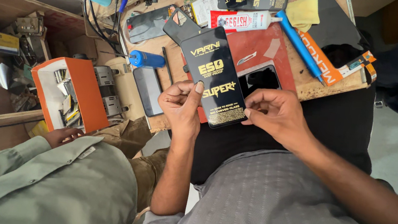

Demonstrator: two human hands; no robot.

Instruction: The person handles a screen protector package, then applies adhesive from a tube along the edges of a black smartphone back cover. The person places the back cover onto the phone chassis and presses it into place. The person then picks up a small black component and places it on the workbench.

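Pinching flat glossy black packet [215, 76], both hands [183, 106] [276, 113]

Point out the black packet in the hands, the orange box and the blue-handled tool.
black packet [216, 76], head view, middle of its printed face.
orange box [91, 94], head view, its orange side wall.
blue-handled tool [147, 59], head view, the blue handle.

orange box [91, 94] | blue bottle [146, 59] | glue tube [243, 20] | yellow cloth [304, 11] | dark phone [147, 90]

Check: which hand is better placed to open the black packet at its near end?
Probably right. The right hand pinches the black packet's near end corner with its fingertips, while the left hand grips the side edge, steadying it.
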